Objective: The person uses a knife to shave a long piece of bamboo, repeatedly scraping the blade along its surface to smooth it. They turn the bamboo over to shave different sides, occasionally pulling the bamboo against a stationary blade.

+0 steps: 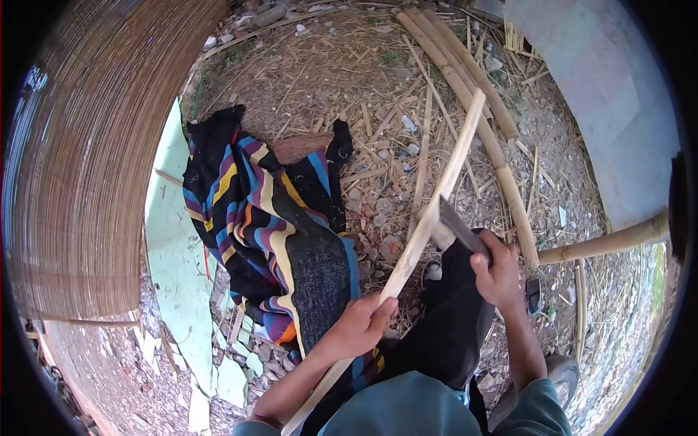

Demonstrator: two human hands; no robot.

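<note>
A long pale split bamboo strip (418, 247) runs slanting from under my left arm to the upper right. My left hand (361, 327) is closed around its lower part, thumb lying along the top. In my right hand (498, 269) is a broad-bladed knife (459, 227), the fingers wrapped round its handle. The blade's tip end is right at the strip's edge, about midway along its visible length. Below the blade, my knee in dark trousers (451, 320) is bent, near the strip.
A striped cloth (291, 240) lies left of the strip. Bamboo poles (502, 160) rest on the littered ground at the upper right. A rolled-down slatted blind (94, 160) and a pale green board (174, 283) stand left. A grey sheet (611, 94) and a tyre (563, 378) are right.
</note>
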